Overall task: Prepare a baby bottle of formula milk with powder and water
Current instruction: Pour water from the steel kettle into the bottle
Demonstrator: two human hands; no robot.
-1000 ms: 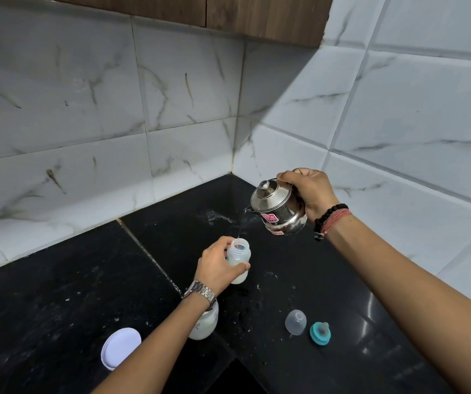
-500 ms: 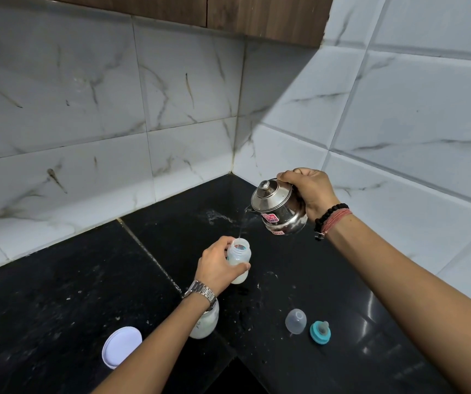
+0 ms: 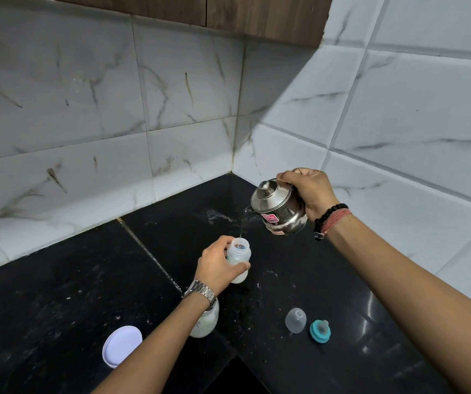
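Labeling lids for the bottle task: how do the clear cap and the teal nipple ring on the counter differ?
The clear cap is a see-through dome with nothing in it; the teal nipple ring is an opaque collar with a pale nipple standing in its middle. The cap lies left of the ring, nearer the bottle. Both rest untouched on the black counter, close together but apart.

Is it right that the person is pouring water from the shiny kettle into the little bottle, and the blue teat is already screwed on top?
Not quite. The head view shows the kettle pouring into the bottle, but the bottle's top is open. The blue teat lies on the counter, beside the clear cap.
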